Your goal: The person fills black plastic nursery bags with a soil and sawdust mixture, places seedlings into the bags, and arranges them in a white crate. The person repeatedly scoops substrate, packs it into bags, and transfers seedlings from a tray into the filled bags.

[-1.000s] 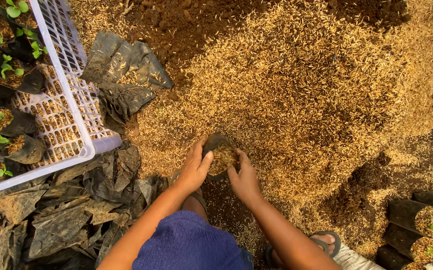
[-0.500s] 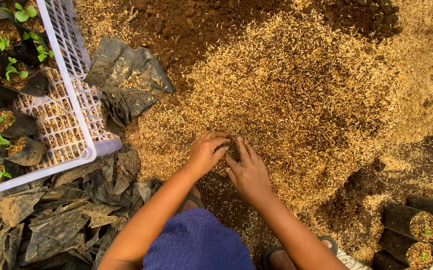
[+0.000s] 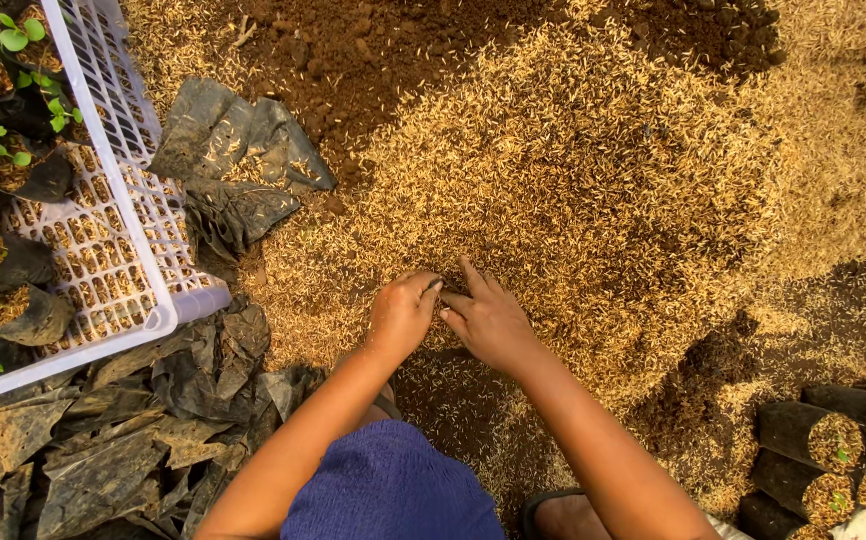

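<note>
My left hand (image 3: 403, 312) and my right hand (image 3: 488, 322) lie side by side, knuckles up, on the near edge of a big heap of pale rice husk (image 3: 573, 170). The left hand's fingers are curled down into the husk, their tips touching the right forefinger. My right hand lies flatter, with its fingers stretched forward into the husk. Whatever is under the palms is hidden; no small black bag shows between them.
A white plastic crate (image 3: 123, 215) at left holds seedlings in black bags (image 3: 13, 160). Empty black bags lie crumpled beside it (image 3: 238, 165) and at the lower left (image 3: 103, 450). Filled black bags (image 3: 833, 440) lie at lower right. Brown soil (image 3: 353, 50) shows beyond the husk.
A second ago both hands held a small dark bag of husk up between them. They have since moved forward and down onto the heap, and the bag is out of sight.
</note>
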